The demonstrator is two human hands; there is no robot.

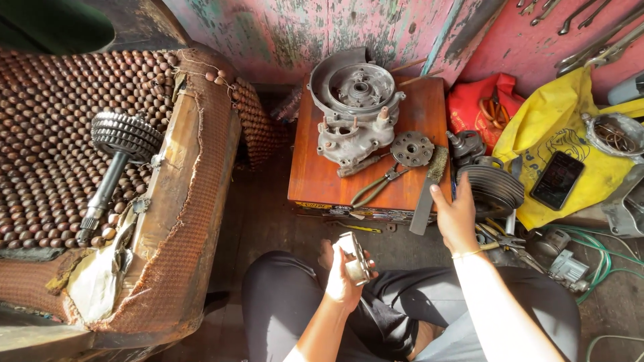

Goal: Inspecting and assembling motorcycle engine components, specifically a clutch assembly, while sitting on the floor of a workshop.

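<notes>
My left hand (343, 276) is closed around a small shiny metal part (354, 257), held above my lap. My right hand (456, 214) reaches out to the low wooden table's right front corner, fingers by the lower end of a flat metal file (427, 193) that overhangs the edge. On the wooden table (315, 177) lie a grey engine casing (355, 107), a round toothed plate (412, 148) and a pair of pliers (378, 186).
A worn seat with a wooden bead cover (47, 127) stands at left, a gear shaft (114, 161) lying on it. At right are a stack of dark clutch plates (493, 188), a phone (557, 179) on yellow cloth (557, 127), a red bag (479, 100), green hose (604, 258) and loose tools.
</notes>
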